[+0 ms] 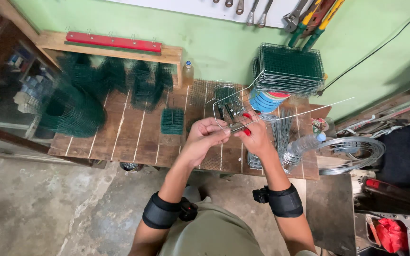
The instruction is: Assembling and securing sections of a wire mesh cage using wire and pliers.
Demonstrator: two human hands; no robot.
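Head view: you're bending wire point(281, 116) over the bench point(134, 137).
Left hand point(204, 135) pinches the wire frame point(224, 102); right hand point(255, 135) clamps red pliers point(244, 124). Steady the frame next.

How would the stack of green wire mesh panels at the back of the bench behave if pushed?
The stack of green mesh panels probably slides as a stiff block, since the sheets lie flat. It sits on a narrower round blue thing, so a push may tip it.
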